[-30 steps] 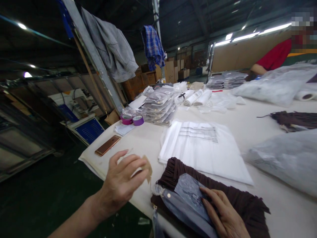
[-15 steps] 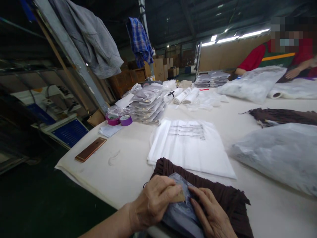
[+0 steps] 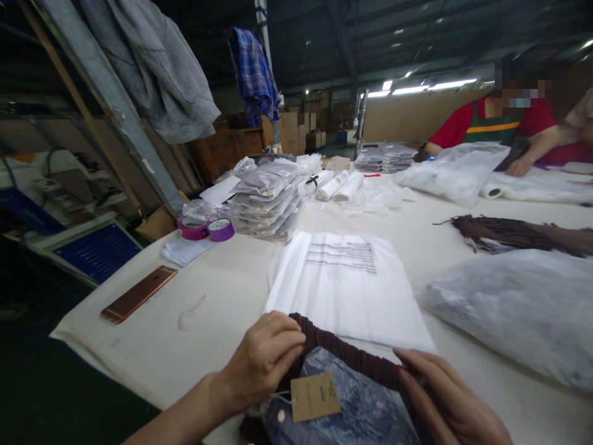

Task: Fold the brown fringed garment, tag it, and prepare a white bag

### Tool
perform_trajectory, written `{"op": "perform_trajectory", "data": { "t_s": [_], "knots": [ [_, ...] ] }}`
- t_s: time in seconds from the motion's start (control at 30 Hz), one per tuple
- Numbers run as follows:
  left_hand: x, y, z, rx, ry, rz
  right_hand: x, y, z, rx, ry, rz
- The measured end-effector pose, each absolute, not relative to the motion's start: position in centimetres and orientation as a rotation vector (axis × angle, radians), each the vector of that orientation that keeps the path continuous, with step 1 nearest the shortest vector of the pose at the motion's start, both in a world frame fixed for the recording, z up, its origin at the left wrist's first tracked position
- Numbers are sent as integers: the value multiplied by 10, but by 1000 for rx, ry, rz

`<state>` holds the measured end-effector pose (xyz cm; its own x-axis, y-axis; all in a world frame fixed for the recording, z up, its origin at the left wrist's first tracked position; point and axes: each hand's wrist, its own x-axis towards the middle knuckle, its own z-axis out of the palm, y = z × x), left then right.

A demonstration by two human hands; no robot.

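At the near table edge lies a dark brown pleated garment (image 3: 352, 358) with a grey plastic bag (image 3: 356, 414) on top of it. A brown cardboard tag (image 3: 315, 397) rests on the bag, tied by a thin string. My left hand (image 3: 264, 358) is closed on the garment's gathered left edge. My right hand (image 3: 449, 402) curls over the garment's right side, fingers bent around the fabric. Just beyond the garment sits a stack of flat white plastic bags (image 3: 347, 284) with printed lines.
A rose-gold phone (image 3: 139, 301) lies at the left table edge, with two purple tape rolls (image 3: 206, 228) and a pile of packed grey bags (image 3: 266, 198) behind it. A big filled plastic bag (image 3: 514, 309) lies right. People in red work at the far right.
My left hand brought the tag down from the air onto the bag, let it go, and took hold of the garment's edge. My right hand slid to the garment's right side.
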<state>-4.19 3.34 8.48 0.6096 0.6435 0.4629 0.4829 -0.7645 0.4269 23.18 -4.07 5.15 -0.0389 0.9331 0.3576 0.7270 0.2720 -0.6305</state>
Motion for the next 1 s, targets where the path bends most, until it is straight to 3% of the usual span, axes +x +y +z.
{"op": "perform_trajectory", "data": {
  "t_s": [0.13,0.33,0.7,1.0],
  "knots": [
    [-26,90,74,2500,1160,611,241,18,58,-1619,-2022,449],
    [-6,131,45,2541,1062,278,238,79,38,-1678,-2319,531],
    [-3,139,43,2573,1093,139,238,88,23,-1613,-2484,418],
    [22,128,42,2723,888,115,249,101,30,-1687,-2327,707]
  ]
}}
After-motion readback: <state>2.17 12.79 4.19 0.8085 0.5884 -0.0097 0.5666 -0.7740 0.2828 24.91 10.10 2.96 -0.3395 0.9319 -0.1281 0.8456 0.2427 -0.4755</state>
